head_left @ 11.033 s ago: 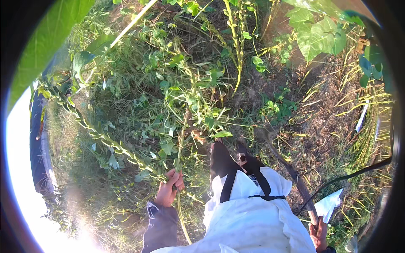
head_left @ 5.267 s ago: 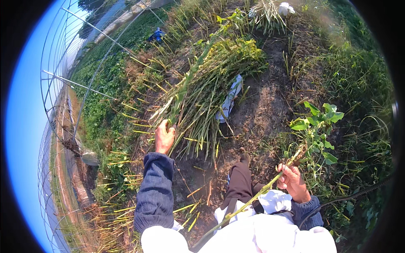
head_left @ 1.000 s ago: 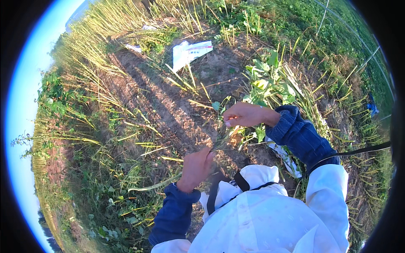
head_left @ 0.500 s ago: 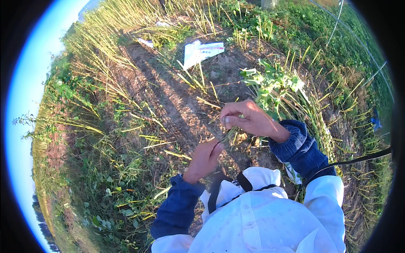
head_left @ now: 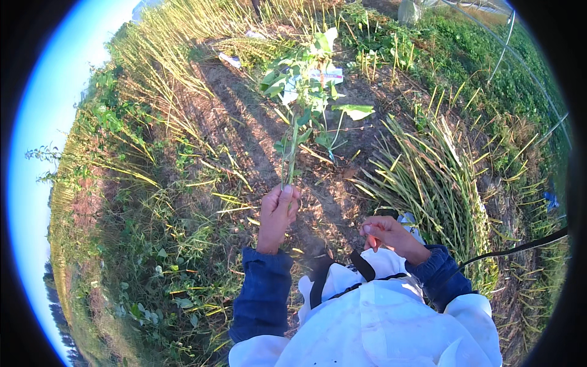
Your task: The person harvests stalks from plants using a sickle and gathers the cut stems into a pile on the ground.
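My left hand [head_left: 278, 214] is closed around the green stem [head_left: 293, 153] of an uprooted-looking leafy plant. Its broad pale leaves [head_left: 306, 85] spread out ahead of the hand and partly cover a white plastic bag [head_left: 330, 76] on the soil. My right hand [head_left: 394, 237] hovers close to my white shirt front, fingers loosely curled, with nothing visible in them. Just beyond it, on the right, lies a large heap of cut green-yellow stalks [head_left: 428, 183], apart from the hand.
Short cut stubble [head_left: 400, 49] sticks up from the ground ahead and to the right. Tall yellowish stalks [head_left: 162, 55] stand at the far left, above green weeds [head_left: 165, 257]. A dark strap [head_left: 520, 248] runs in from the right edge. Bare soil [head_left: 244, 128] shows in the middle.
My hands were close together at a thin stem and have parted. The left moved forward, swinging the leafy plant left off the stalk heap; the right drew back toward my body.
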`<act>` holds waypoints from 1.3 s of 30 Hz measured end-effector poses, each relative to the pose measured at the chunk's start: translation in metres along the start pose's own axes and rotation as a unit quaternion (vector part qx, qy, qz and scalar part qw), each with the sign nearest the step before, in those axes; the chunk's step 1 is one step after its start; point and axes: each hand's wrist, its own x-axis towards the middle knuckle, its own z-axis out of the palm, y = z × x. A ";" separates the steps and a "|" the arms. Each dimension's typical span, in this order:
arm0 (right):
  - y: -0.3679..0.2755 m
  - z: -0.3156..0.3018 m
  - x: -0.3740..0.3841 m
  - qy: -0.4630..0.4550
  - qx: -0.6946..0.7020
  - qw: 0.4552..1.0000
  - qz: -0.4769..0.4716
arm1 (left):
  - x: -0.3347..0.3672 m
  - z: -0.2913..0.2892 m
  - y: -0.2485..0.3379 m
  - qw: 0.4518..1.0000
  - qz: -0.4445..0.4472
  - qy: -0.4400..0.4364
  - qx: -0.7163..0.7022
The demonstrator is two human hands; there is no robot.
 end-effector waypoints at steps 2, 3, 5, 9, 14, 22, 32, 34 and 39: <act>0.001 -0.002 0.019 0.156 -0.383 0.877 -0.247 | 0.003 0.005 0.001 1.000 0.012 0.003 -0.017; -0.012 0.012 0.026 0.198 -0.462 0.813 -0.293 | -0.001 0.000 0.002 1.000 0.010 0.008 -0.019; -0.050 0.034 0.036 0.235 -0.482 0.778 -0.327 | -0.002 -0.002 0.006 0.999 0.023 0.024 0.008; -0.096 0.071 0.068 0.124 -0.206 0.935 -0.260 | -0.008 0.003 -0.001 0.994 0.050 0.047 0.086; -0.121 0.072 0.106 0.101 -0.063 0.979 -0.167 | -0.005 0.025 -0.021 0.961 0.140 0.078 0.226; -0.120 0.049 0.114 0.088 -0.102 0.989 -0.060 | -0.010 0.018 -0.051 0.892 0.167 0.147 0.394; -0.132 0.081 0.098 -0.023 0.404 0.913 -0.043 | -0.004 0.011 -0.073 0.887 0.165 0.171 0.395; -0.135 0.081 0.080 -0.146 0.464 0.873 -0.027 | -0.006 0.005 -0.069 0.916 0.133 0.175 0.335; -0.151 0.060 0.029 -0.069 0.190 0.979 -0.026 | -0.008 -0.008 -0.040 0.946 0.119 0.145 0.265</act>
